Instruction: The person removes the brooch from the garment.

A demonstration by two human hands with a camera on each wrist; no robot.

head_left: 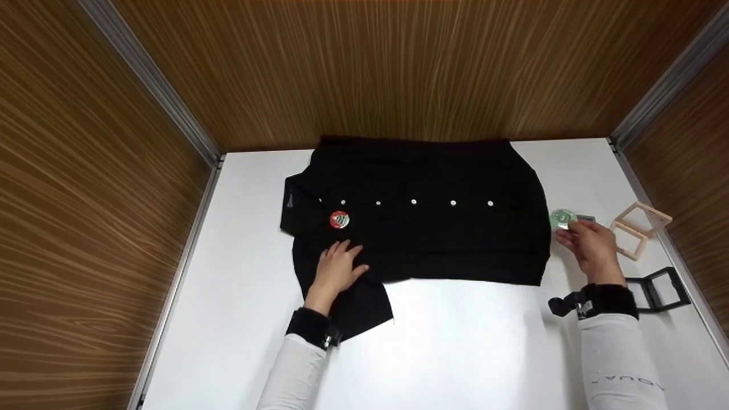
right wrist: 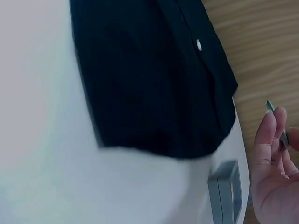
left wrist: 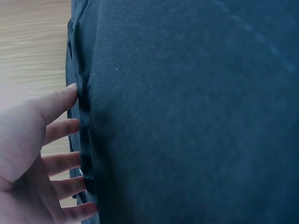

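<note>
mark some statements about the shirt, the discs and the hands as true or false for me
1. A red and white disc is on the black shirt. True.
2. The buttons are all red. False: white buttons run along the shirt's front.
3. The right hand pinches a green disc. True.
4. In the head view, nothing is right of the shirt. False: a wooden frame and a black frame are there.
5. The left hand touches the shirt. True.

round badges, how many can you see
2: one red badge on the black shirt, just beyond the left hand; one green badge pinched in the right hand. Any under the shirt would be hidden.
</note>
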